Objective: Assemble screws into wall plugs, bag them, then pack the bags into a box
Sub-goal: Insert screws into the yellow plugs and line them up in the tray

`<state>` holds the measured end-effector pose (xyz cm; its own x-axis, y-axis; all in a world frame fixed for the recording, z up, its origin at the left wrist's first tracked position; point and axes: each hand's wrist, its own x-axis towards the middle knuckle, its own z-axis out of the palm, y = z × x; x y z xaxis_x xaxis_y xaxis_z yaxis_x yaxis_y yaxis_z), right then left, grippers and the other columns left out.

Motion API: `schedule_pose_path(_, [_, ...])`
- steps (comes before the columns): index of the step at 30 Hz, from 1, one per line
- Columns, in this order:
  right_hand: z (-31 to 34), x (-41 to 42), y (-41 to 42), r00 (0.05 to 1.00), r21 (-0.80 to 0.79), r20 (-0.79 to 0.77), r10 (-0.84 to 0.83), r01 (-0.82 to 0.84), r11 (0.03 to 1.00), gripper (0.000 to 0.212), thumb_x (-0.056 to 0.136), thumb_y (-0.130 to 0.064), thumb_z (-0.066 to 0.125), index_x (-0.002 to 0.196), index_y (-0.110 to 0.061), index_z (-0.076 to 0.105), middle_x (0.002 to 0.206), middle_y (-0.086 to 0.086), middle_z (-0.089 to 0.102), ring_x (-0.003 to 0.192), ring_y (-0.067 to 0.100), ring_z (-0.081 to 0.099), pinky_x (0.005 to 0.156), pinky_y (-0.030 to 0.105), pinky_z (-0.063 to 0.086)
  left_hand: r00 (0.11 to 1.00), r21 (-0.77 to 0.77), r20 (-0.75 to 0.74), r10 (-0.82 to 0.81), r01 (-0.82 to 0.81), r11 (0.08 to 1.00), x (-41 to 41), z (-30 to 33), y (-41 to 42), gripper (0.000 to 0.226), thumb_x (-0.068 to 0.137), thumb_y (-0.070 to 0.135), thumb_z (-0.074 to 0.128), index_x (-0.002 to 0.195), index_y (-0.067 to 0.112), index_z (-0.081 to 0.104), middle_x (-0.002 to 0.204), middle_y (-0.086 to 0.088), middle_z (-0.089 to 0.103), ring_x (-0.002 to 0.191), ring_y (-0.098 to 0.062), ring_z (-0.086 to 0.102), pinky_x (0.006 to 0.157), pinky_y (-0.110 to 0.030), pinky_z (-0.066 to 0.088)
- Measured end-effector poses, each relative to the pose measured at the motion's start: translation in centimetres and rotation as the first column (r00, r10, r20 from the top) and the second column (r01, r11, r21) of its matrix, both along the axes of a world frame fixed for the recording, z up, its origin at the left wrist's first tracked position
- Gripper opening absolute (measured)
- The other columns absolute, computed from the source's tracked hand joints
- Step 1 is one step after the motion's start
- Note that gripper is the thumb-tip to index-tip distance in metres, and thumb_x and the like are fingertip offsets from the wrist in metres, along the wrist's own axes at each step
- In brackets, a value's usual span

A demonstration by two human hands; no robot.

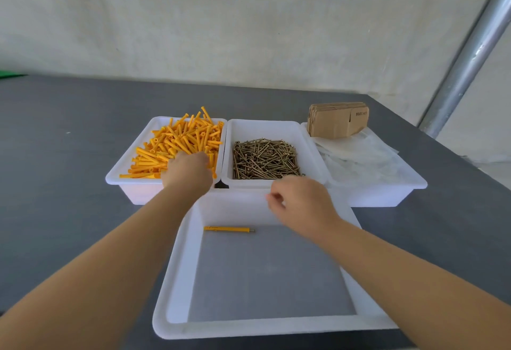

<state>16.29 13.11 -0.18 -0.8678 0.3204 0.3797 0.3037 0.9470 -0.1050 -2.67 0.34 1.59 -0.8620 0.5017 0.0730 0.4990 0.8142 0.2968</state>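
Head view. We see the left hand sunk, knuckles up, into the heap of orange plastic wall plugs in the far-left white plastic tray; its fingertips are buried, so we cannot tell whether they pinch a plug or lie slack. The right hand hovers with fingers loosely curled, empty as far as we can judge, just short of the pile of brass-coloured screws in the middle white tray. Below both hands, one finished plug with a screw in it lies in the large near white tray.

Risks, in our judgement: the tangled plugs may come up in a clump and spill over the rim; interlocked screws may lift several at once or prick a fingertip.

Beyond the right hand, clear plastic bags blur together, uncountable, and the print on the flat brown cardboard boxes is illegible.
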Motion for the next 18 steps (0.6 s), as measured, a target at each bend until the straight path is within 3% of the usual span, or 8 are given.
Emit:
schedule_pose_path(3, [1.5,-0.6,2.7,0.986,-0.071,-0.087,-0.141,0.135,0.988,0.019,0.093,-0.018,0.048,0.078,-0.018,0.06,0.078,-0.003,0.057,0.073,0.018,0.051,0.057,0.031,0.041,0.995,-0.155,0.095,0.026,-0.011,0.988,-0.3,0.3,1.5,0.023,0.096,0.02,0.047,0.11,0.027,0.064,0.125,-0.007,0.055,0.128,-0.033,0.037,0.108,-0.057,0.031])
schedule_pose_path(6, [2.2,-2.4,5.4,0.971,-0.185,0.109,-0.211,0.228,0.956,0.023,0.091,-0.009,0.047,0.079,-0.019,0.064,0.086,0.001,0.065,0.081,0.024,0.058,0.068,0.032,0.049,0.994,-0.196,0.1,0.052,-0.032,0.98,-0.6,-0.1,2.5,0.018,0.096,0.02,0.048,0.101,0.022,0.065,0.126,-0.009,0.054,0.132,-0.033,0.033,0.109,-0.057,0.026])
schedule_pose_path(9, [2.3,-5.2,7.0,0.926,-0.324,0.343,-0.157,0.273,0.906,0.027,0.095,-0.008,0.05,0.108,-0.004,0.073,0.116,0.011,0.07,0.109,0.031,0.063,0.094,0.04,0.051,0.997,-0.147,0.049,0.066,-0.058,0.988,-0.9,-0.5,2.6,0.02,0.096,0.022,0.048,0.082,0.02,0.062,0.109,-0.007,0.06,0.122,-0.031,0.043,0.111,-0.059,0.023])
schedule_pose_path(13, [2.4,-8.0,7.5,0.85,-0.406,0.511,-0.124,0.366,0.837,0.034,0.095,-0.015,0.056,0.126,-0.006,0.065,0.131,0.013,0.062,0.124,0.029,0.056,0.103,0.036,0.046,0.99,0.014,-0.105,0.089,-0.088,0.996,-1.6,-0.9,1.4,0.02,0.095,0.016,0.052,0.091,0.023,0.069,0.096,-0.004,0.065,0.109,-0.03,0.053,0.109,-0.055,0.03])
schedule_pose_path(15, [2.3,-8.7,7.6,0.831,-0.389,0.542,-0.126,0.382,0.838,0.035,0.094,-0.015,0.057,0.128,-0.008,0.063,0.131,0.013,0.061,0.124,0.029,0.056,0.104,0.037,0.045,0.975,0.141,-0.216,0.059,-0.029,0.99,-2.2,-1.0,0.8,0.025,0.093,0.008,0.054,0.103,0.022,0.072,0.099,-0.006,0.068,0.102,-0.031,0.057,0.095,-0.047,0.044])
schedule_pose_path(16, [2.1,-8.9,7.7,0.823,-0.375,0.551,-0.137,0.391,0.84,0.035,0.094,-0.014,0.058,0.128,-0.008,0.063,0.131,0.013,0.062,0.123,0.029,0.056,0.104,0.038,0.045,0.959,0.22,-0.279,0.037,0.027,0.975,-2.3,-1.0,0.5,0.028,0.091,0.004,0.055,0.105,0.019,0.073,0.097,-0.009,0.069,0.094,-0.032,0.059,0.081,-0.043,0.049])
schedule_pose_path(18, [1.9,-9.3,7.9,0.805,-0.344,0.571,-0.16,0.411,0.844,0.034,0.094,-0.016,0.058,0.126,-0.007,0.064,0.13,0.013,0.062,0.122,0.029,0.057,0.104,0.038,0.046,0.918,0.368,-0.396,0.018,0.141,0.919,-2.2,-0.4,0.3,0.022,0.087,-0.001,0.055,0.095,0.011,0.071,0.082,-0.012,0.068,0.074,-0.032,0.059,0.055,-0.034,0.042])
